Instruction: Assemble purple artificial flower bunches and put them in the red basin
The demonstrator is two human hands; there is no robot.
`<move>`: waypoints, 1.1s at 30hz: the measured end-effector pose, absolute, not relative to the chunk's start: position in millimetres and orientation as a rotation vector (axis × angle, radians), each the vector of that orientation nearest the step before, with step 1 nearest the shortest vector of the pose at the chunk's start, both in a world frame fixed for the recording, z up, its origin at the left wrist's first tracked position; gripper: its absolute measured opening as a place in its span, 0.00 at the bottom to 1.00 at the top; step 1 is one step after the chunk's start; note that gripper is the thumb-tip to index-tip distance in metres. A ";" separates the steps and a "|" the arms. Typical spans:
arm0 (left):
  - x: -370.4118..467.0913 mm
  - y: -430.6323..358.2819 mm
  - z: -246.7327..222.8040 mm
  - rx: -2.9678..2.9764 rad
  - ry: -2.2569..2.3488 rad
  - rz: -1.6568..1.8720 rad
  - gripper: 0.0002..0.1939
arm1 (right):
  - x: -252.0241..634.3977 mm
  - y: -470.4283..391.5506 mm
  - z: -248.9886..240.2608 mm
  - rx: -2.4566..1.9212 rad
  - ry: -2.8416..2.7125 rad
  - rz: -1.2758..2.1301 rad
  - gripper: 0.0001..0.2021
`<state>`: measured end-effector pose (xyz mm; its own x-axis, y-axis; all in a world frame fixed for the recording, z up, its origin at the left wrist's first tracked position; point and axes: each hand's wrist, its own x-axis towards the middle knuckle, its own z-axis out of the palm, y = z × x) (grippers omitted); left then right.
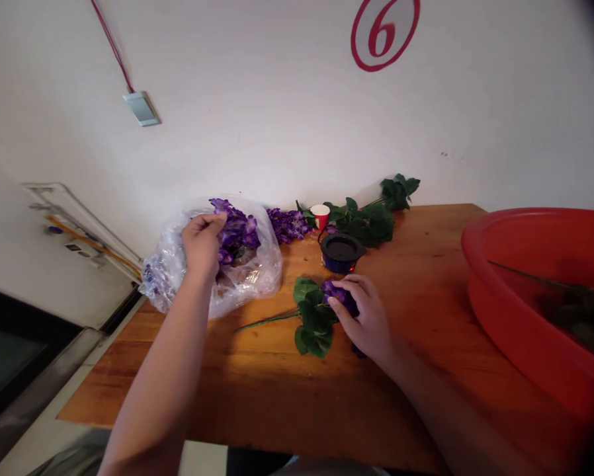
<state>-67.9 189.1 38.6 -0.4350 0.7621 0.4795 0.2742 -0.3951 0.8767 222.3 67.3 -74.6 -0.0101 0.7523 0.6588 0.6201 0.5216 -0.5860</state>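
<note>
My left hand [202, 243] is at the mouth of a clear plastic bag [267, 268], its thumb and fingers pinched at the edge of a bunch of purple flowers [237, 228]. Over the table, my right hand [369, 320] curls its fingers around a purple flower head [339, 296]. That flower belongs to a stem with broad green leaves [314, 314], which lies on the wood with its bare end pointing left. The palm hides part of the flower. Just beyond my right hand stands a small dark pot [342, 250] with a lit red light.
Behind the pot are a red and white cup [320, 215], more purple flowers [288, 225] and leafy green stems [374, 221] along the wall. A large red basin [490, 291] holding green stems occupies the right side of the wooden table [277, 403].
</note>
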 end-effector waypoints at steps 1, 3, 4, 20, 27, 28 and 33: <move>-57.4 177.5 38.5 1.299 1.330 1.874 0.09 | 222.5 65.3 -71.2 -1.157 -1.688 0.168 0.14; -33.2 153.7 33.6 1.170 1.106 1.787 0.09 | 222.5 62.9 -66.6 -1.123 -1.654 0.250 0.17; -20.3 142.4 28.9 1.145 1.028 1.715 0.10 | 222.1 62.6 -65.3 -1.091 -1.630 0.332 0.19; 49.6 92.3 -29.3 1.596 0.943 1.159 0.09 | 226.8 74.2 -62.5 -0.937 -1.268 0.670 0.04; 44.8 89.2 -23.5 2.567 1.159 0.839 0.03 | 220.5 71.2 -40.5 -1.046 -1.539 0.292 0.06; 45.7 91.1 -22.9 2.582 1.202 0.828 0.06 | 219.1 71.1 -39.0 -1.045 -1.580 0.268 0.07; 47.3 102.9 -20.3 2.629 1.236 0.830 0.07 | 217.0 67.8 -33.7 -1.021 -1.703 0.318 0.06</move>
<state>47.3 102.9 -20.3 0.5161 0.7421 0.4276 0.6762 -0.6595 0.3283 217.0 67.8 -33.7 -0.0581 0.7561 0.6518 0.4699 0.5968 -0.6504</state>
